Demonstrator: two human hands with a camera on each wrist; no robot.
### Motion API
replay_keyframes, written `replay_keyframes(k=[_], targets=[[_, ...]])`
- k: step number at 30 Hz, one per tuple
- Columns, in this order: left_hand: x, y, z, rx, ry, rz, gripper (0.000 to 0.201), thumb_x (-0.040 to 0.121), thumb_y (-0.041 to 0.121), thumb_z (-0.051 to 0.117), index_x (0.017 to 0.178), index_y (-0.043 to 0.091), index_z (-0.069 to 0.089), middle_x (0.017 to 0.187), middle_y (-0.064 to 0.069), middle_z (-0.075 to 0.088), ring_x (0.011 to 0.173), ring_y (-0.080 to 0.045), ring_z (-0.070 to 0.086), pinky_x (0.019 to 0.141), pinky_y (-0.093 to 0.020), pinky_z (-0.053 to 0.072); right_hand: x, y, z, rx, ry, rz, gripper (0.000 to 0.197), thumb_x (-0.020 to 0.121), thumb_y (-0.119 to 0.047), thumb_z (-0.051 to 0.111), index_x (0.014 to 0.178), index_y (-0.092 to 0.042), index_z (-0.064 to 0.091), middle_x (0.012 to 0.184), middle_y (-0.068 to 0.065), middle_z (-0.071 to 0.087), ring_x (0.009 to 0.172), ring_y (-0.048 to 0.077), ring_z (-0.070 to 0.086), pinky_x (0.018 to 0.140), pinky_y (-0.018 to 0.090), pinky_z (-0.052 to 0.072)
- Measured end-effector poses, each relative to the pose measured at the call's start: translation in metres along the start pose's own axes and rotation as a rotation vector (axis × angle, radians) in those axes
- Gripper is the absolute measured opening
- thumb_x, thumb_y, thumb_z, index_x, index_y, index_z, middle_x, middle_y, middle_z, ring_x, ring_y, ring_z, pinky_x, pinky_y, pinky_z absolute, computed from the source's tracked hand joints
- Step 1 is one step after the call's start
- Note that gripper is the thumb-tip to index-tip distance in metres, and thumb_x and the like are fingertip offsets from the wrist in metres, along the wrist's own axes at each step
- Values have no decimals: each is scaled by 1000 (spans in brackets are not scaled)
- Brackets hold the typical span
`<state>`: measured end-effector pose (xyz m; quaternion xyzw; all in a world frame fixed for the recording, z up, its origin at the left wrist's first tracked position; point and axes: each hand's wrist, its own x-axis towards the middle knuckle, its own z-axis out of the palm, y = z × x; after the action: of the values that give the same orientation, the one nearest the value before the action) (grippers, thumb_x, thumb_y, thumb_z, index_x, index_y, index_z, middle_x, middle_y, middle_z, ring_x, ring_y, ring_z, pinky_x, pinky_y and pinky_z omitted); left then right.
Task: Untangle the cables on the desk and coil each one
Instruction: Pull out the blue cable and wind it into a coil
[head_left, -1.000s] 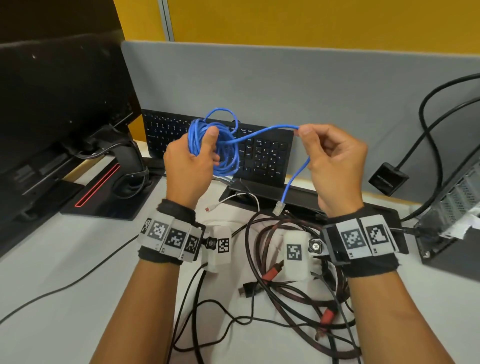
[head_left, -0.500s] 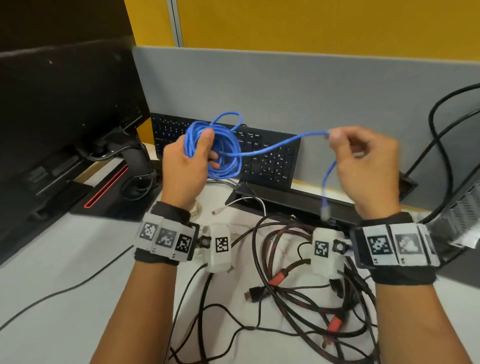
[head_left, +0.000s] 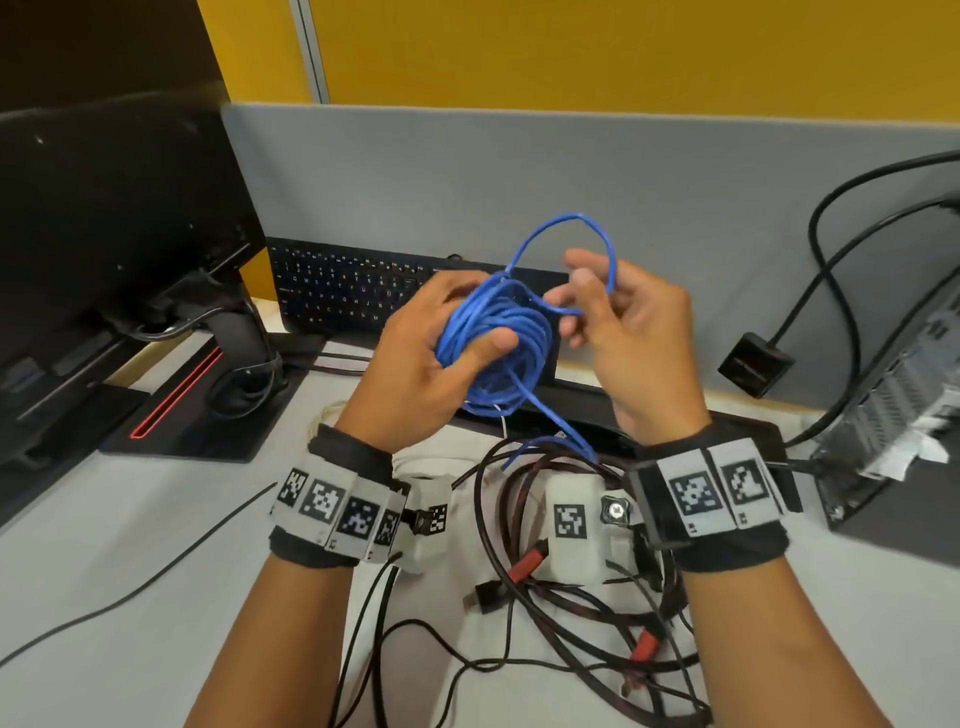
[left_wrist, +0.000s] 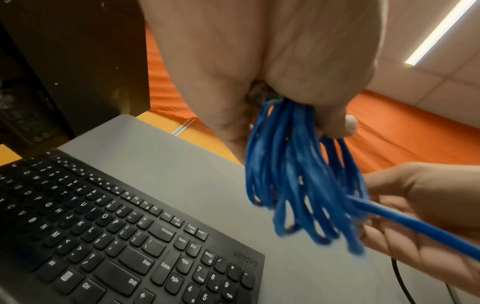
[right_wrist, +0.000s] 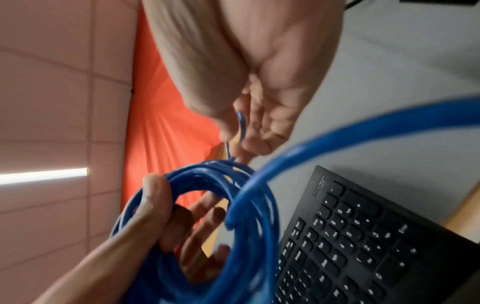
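Keyboard (left_wrist: 155, 236), apparently marked "Lenovo"

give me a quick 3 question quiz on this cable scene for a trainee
1. True or false: the left hand grips the blue coil with the thumb across its loops.
2. Which cable does the right hand pinch? A) a loose blue strand B) a black cable C) a red-tipped cable
3. Fill in: behind the hands, propped against the grey partition, is a black ______.

Key
1. True
2. A
3. keyboard
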<state>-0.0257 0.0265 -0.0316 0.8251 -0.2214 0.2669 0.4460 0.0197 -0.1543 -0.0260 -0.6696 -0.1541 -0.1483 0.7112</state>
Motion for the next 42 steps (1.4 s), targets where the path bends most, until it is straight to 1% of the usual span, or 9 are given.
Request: replay_keyframes(k=[8,13,16,22,28,31,35,39,42], targets=[[-3,4,-5,-247,-171,-84,28,99,32,56,111,8,65,80,-4,62,67,-24,63,70,-33,54,4,-8,-25,197,-49,17,40,100,-12,63,137,-19,53,74,12,66,53,20,60,53,26,50],[-4,6,-10,-331,-146,-70,25,101,41,52,83,39,69,59,2,60,56,-28,58,64,-33,52,3,-5,-27,189,-115,11,43,98,-11,64,139,-20,53,74,14,65,55,24,64,57,30,54],[-5,2,-16,-306,-121,-110,32,100,40,52,70,39,63,54,3,60,51,-15,60,61,-23,51,3,-3,-31,-6,-192,-55,30,96,-18,67,126,-17,66,80,14,68,58,20,67,53,28,55],[-7,-7,-25,-468,-27,-246,40,94,46,55,64,20,57,50,-5,55,47,-23,54,59,-38,52,4,3,-44,-182,-473,-65,48,74,-47,83,114,-26,68,116,2,68,99,27,68,81,43,61],[-5,-11,-8,-585,67,-319,39,92,45,58,63,18,59,50,-1,55,44,-14,53,53,-22,49,21,26,-31,-212,-406,-82,39,79,-47,70,104,-17,70,124,-3,66,112,13,65,97,36,53],[-10,-11,3,-599,80,-349,38,91,45,58,60,25,61,51,-1,55,45,-13,54,55,-24,51,29,28,-22,-80,-301,-85,31,80,-42,68,84,-12,67,89,14,71,86,24,69,78,39,57],[-15,-14,17,-581,53,-387,39,94,46,55,61,29,68,63,0,63,63,-18,62,66,-36,54,40,17,-14,-148,-215,-33,71,73,-81,52,66,-10,62,53,14,61,46,33,64,41,33,50],[-17,-14,25,-579,36,-431,35,98,43,55,78,27,78,102,-9,77,97,-27,73,75,-39,61,54,13,-7,-390,-219,44,81,88,-77,46,65,-1,65,49,13,64,42,33,65,39,27,48],[-17,-19,25,-539,59,-448,32,95,42,54,86,23,78,106,-11,76,99,-28,74,80,-39,61,57,17,-5,-493,-300,149,81,92,-72,45,69,2,67,54,16,67,49,35,69,42,29,53]])
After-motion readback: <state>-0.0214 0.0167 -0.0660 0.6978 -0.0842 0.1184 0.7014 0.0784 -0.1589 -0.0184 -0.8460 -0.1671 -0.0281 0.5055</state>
